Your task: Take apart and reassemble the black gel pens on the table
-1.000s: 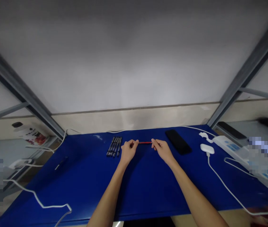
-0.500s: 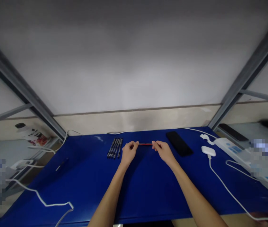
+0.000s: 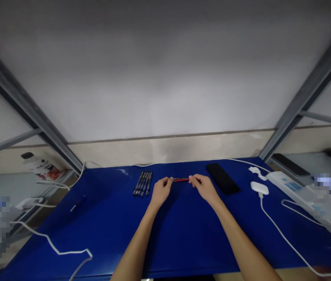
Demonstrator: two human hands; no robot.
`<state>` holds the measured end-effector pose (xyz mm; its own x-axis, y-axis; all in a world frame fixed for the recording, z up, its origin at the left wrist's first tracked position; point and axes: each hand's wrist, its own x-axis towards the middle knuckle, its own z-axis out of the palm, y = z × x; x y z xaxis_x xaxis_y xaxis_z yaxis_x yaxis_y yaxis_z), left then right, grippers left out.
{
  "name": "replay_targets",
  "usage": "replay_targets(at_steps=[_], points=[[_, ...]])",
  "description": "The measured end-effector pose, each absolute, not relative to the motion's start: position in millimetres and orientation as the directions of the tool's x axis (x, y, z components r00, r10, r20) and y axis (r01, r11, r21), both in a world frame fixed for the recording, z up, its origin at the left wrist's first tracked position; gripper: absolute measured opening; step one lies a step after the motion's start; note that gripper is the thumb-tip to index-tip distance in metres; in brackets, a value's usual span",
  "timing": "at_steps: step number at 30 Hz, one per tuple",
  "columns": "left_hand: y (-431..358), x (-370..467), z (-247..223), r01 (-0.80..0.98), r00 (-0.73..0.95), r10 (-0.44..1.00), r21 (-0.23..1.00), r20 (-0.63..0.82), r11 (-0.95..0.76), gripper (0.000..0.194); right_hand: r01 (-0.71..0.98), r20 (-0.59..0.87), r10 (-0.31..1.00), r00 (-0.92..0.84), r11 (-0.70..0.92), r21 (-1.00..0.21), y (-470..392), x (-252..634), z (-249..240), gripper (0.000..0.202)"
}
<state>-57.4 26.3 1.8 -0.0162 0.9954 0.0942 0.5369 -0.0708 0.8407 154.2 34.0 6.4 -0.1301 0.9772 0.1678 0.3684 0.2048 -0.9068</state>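
Between my two hands a thin red pen (image 3: 181,180) is held level, just above the blue table, with a greyish strip showing along it. My left hand (image 3: 161,190) pinches its left end between thumb and fingers. The right end is pinched by my right hand (image 3: 202,185). Both tips of the pen are hidden in the fingers. To the left of my left hand, several dark pens (image 3: 142,183) lie side by side in a row. A black phone (image 3: 222,178) lies just right of my right hand.
On the blue tabletop (image 3: 109,234), a dark pen-like thing (image 3: 77,203) lies at the left. A white earbud case (image 3: 259,188) with a cable and a white power strip (image 3: 288,186) are at the right. White cable (image 3: 66,252) crosses the left side. A bottle (image 3: 44,166) stands beyond the left post.
The red pen now shows a greyish strip along its upper side. Both hands keep their pinch on it and have hardly moved. The whole view has shifted very slightly.
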Motion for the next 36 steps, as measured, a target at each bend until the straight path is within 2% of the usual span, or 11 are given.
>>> replay_targets(at_steps=[5, 11, 16, 19, 23, 28, 30, 34, 36], points=[[26.4, -57.9, 0.3, 0.609, -0.013, 0.993, 0.788, 0.121, -0.088, 0.045, 0.314, 0.196, 0.968, -0.153, 0.236, -0.92, 35.1, 154.4, 6.3, 0.024], [24.2, -55.1, -1.2, 0.778, 0.04, 0.972, 0.603, 0.23, -0.175, 0.039, 0.407, 0.167, 0.978, -0.129, 0.205, -0.89, 31.9, 153.0, 6.9, 0.044], [20.9, -51.6, -1.7, 0.845, 0.046, 0.972, 0.51, 0.23, -0.161, 0.038, 0.337, 0.211, 0.965, -0.158, 0.254, -0.907, 33.8, 153.3, 4.6, 0.028], [20.8, -51.1, -2.1, 0.851, 0.045, 0.976, 0.503, 0.212, -0.149, 0.039, 0.333, 0.207, 0.965, -0.161, 0.251, -0.909, 33.5, 153.1, 5.5, 0.029], [21.8, -51.0, -1.7, 0.836, 0.049, 0.979, 0.528, 0.198, -0.149, 0.04, 0.407, 0.168, 0.976, -0.138, 0.21, -0.889, 31.7, 152.6, 6.7, 0.044], [23.1, -52.0, 1.7, 0.82, 0.002, 0.984, 0.563, 0.181, -0.105, 0.038, 0.343, 0.199, 0.964, -0.178, 0.25, -0.906, 34.9, 153.2, 2.8, 0.027], [23.5, -52.6, 2.7, 0.815, -0.009, 0.984, 0.571, 0.18, -0.097, 0.036, 0.339, 0.191, 0.964, -0.187, 0.246, -0.908, 36.1, 153.5, 1.7, 0.027], [23.7, -53.0, 3.2, 0.808, -0.004, 0.985, 0.581, 0.17, -0.097, 0.038, 0.365, 0.158, 0.972, -0.175, 0.213, -0.906, 35.1, 153.4, 2.2, 0.043], [23.8, -53.0, 2.9, 0.805, -0.001, 0.985, 0.584, 0.175, -0.103, 0.038, 0.378, 0.162, 0.972, -0.168, 0.215, -0.901, 34.5, 153.5, 2.5, 0.043]])
